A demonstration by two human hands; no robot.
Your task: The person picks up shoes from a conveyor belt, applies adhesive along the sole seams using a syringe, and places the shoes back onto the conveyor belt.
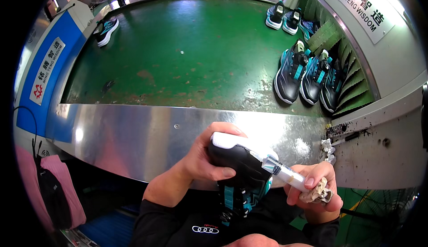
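My left hand (203, 160) is closed round the toe end of a black and teal sneaker (238, 166). The shoe is held above the near metal edge, its white sole turned up and away from me and its laced upper toward my chest. My right hand (318, 186) grips a clear plastic syringe (289, 175) with whitish contents. The syringe tip meets the seam between the sole and the upper, though the exact contact is too small to make out. A crumpled, beige, stained wad (318, 193) is held in the same hand at the syringe's rear end.
Ahead lies a green conveyor belt (178, 59) behind a metal ledge (133, 126). Several matching sneakers (290, 73) stand at its right, by the green strip curtain (356, 77) of a machine. One sneaker (106, 32) sits far left. Crumpled whitish material (327, 151) clings to the right ledge.
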